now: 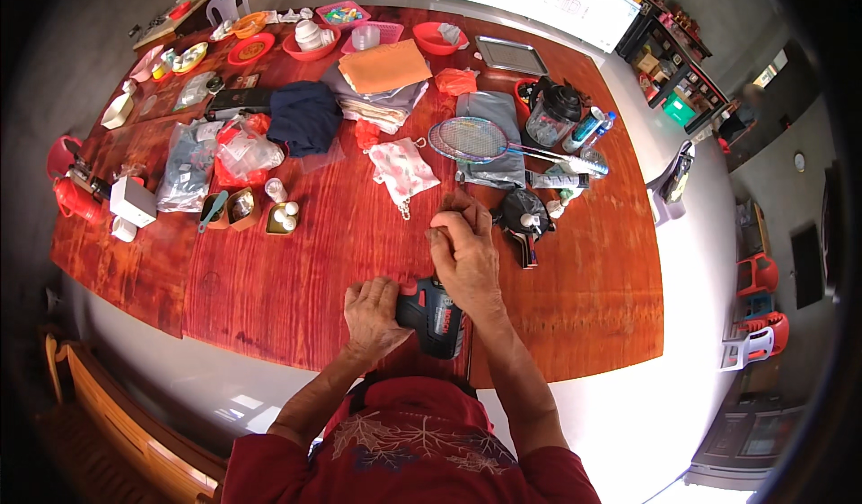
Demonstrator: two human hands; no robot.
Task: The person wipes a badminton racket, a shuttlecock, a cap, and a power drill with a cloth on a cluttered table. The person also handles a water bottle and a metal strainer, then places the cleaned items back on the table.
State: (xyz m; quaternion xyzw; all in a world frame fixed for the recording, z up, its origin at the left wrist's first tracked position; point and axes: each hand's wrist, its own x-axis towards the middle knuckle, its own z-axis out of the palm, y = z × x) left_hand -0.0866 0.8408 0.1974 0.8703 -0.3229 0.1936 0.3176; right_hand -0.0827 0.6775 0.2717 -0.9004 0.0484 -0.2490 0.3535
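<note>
A dark cordless drill (pixel 438 322) with red accents is at the table's near edge, in front of my body. My left hand (pixel 373 313) is closed around its handle on the left side. Just beyond the drill's front end, my right hand (pixel 469 257) has its fingers curled and pinched together. What they hold, if anything, is hidden. The right wrist passes close over the drill's right side and covers part of its front. Farther off, beyond the right fingertips, lies a white and pink patterned drawstring pouch (pixel 402 173).
A badminton racket (pixel 469 139) lies on grey folded cloth at the right, near a blender jar (pixel 553 113) and bottles. At the left are small containers (pixel 242 207), plastic bags (pixel 187 167) and a white box (pixel 133 201). Stacked cloths (pixel 384 68) and baskets stand farther back.
</note>
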